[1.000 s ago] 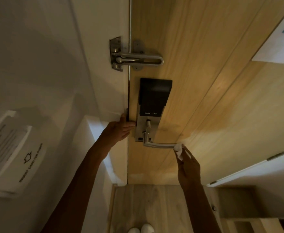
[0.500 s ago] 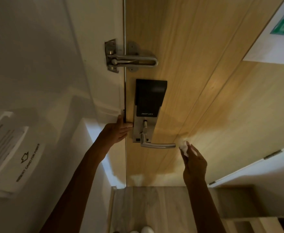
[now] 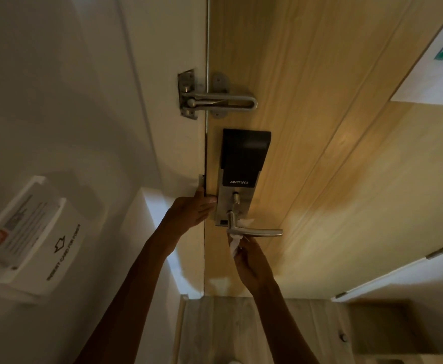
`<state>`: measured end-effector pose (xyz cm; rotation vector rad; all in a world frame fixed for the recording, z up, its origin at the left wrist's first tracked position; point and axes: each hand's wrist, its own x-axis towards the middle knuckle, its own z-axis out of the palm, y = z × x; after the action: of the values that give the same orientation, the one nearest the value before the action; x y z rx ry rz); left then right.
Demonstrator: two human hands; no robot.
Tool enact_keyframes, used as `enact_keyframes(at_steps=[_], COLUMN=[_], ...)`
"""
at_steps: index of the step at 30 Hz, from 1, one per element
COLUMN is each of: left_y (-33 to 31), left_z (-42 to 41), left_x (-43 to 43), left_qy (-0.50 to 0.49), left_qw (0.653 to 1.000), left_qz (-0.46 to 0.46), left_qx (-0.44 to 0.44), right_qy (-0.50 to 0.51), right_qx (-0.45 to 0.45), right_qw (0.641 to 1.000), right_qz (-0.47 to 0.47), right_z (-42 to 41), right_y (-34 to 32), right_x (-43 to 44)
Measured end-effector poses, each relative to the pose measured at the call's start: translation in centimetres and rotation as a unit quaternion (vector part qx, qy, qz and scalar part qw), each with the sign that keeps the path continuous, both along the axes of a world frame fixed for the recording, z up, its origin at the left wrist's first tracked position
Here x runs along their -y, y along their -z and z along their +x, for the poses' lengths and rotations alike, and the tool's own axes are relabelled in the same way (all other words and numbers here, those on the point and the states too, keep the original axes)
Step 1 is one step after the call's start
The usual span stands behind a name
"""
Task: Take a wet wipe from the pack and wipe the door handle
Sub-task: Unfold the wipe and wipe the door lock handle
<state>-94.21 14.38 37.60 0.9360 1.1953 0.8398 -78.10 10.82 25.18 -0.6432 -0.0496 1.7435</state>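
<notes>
The door handle (image 3: 257, 232) sits a little below the middle of the frame, a steel lever whose long axis runs left to right across the wooden door (image 3: 320, 127), pivot end at the left under the smart lock (image 3: 244, 164) and free tip pointing right. The right hand (image 3: 252, 264) comes up from directly beneath it, fingers pinched together on a bunched white wet wipe (image 3: 235, 240). The top of that wipe is pressed against the underside of the lever near its pivot, and a bit of white shows above the bar too, so it looks wrapped partly round the neck. From that grip, nearly all the unwiped length lies to the right, so I'd judge the next stroke wants to slide rightward along the bar toward the tip.

The left hand (image 3: 191, 211) is the other 1 of the 2, farther left at the door's edge, fingers lying flat and spread against it beside the lock plate, holding nothing (just steadying the door, I'd guess). It touches neither wipe nor lever. The pack is nowhere in view.
</notes>
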Motion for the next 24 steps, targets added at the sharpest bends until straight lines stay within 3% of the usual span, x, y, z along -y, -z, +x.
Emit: enact_keyframes(at_steps=[4, 8, 14, 21, 24], left_y=[0.3, -0.2, 0.3, 1.0, 1.5], left_z=[0.0, 0.2, 0.3, 0.0, -0.3], left_x=[0.2, 0.0, 0.0, -0.6, -0.5], left_qy=[-0.024, -0.012, -0.046, -0.007, 0.0], left_qw=[0.999, 0.999, 0.998, 0.999, 0.999], left_qz=[0.011, -0.025, -0.006, -0.019, -0.004], left_qx=[-0.042, 0.025, -0.043, 0.03, 0.04], right_qy=[0.031, 0.042, 0.027, 0.021, -0.006], right_qx=[0.046, 0.094, 0.041, -0.005, 0.097], right_qw=[0.998, 0.994, 0.998, 0.997, 0.995], right_qz=[-0.035, -0.028, -0.035, -0.075, -0.035], right_z=[-1.2, -2.2, -2.1, -3.4, -2.2], right_y=[0.2, 0.2, 0.1, -2.3, -2.6], right_x=[-1.0, -0.9, 0.4, 1.1, 2.7])
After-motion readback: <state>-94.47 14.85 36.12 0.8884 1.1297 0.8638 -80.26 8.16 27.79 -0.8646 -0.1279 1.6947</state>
